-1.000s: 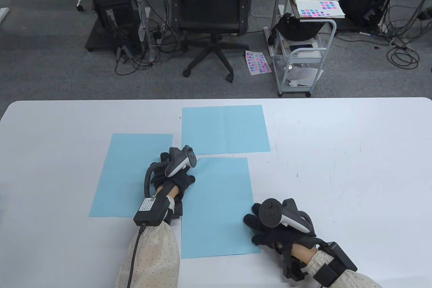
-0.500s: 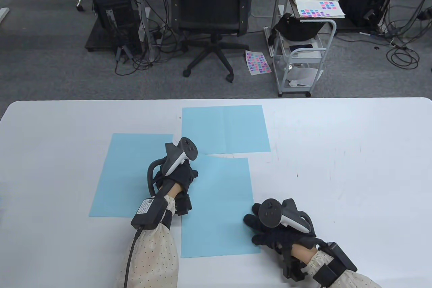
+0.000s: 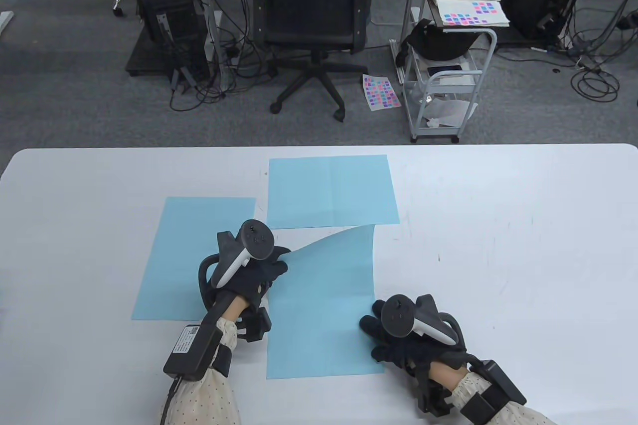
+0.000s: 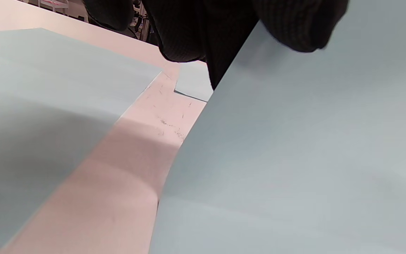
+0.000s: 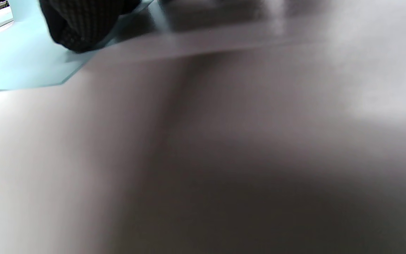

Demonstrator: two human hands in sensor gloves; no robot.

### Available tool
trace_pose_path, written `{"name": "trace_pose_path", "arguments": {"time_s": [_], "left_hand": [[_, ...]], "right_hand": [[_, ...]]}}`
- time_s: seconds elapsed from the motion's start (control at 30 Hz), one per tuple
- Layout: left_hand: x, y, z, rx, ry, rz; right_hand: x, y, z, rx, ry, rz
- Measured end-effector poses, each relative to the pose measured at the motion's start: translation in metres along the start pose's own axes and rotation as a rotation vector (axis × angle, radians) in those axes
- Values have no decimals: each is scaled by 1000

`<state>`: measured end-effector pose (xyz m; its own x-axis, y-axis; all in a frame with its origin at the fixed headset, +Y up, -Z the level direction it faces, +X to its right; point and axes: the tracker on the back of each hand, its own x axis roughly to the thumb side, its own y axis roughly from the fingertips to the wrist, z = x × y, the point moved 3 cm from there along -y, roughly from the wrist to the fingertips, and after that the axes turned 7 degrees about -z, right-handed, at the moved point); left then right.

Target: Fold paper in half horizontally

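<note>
A light blue paper sheet (image 3: pixel 324 315) lies near the table's front middle. Its far left corner is lifted and curls toward me, pinched by my left hand (image 3: pixel 271 265). In the left wrist view the raised sheet (image 4: pixel 294 158) fills the right side, with my gloved fingers (image 4: pixel 294 28) over its top edge. My right hand (image 3: pixel 384 340) lies flat at the sheet's near right edge, its fingers pressing the paper down. In the right wrist view a gloved fingertip (image 5: pixel 76 28) rests on the sheet's corner (image 5: pixel 19 67).
Two more blue sheets lie on the white table (image 3: pixel 498 245): one (image 3: pixel 189 255) to the left, partly under my left arm, one (image 3: pixel 331 191) farther back in the middle. Beyond the table's far edge stand an office chair (image 3: pixel 309 21) and a small cart (image 3: pixel 448 71).
My left hand has pulled back toward me and to the left, lifting the sheet's far left corner off the table so the far edge now curls up. My right hand has stayed put.
</note>
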<state>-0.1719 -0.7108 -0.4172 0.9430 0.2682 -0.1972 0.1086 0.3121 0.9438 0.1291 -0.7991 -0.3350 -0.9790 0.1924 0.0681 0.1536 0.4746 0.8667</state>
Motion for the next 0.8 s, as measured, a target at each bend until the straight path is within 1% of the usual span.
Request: {"name": "trace_pose_path", "arguments": {"time_s": [0.13,0.33,0.5,0.8], "left_hand": [[-8,17,9,-17,1,42],[-17,31,27,-54,-15,79],[-23,35,40,-68,-57,88],[-29,39,57,-86,-128,108]], "right_hand": [[1,0,0,-5,7,-11],[1,1,-1,-1,-1,-16],[0,1,-1,1,-8,-16],[-1,0,-1,3,-15,-15]]}}
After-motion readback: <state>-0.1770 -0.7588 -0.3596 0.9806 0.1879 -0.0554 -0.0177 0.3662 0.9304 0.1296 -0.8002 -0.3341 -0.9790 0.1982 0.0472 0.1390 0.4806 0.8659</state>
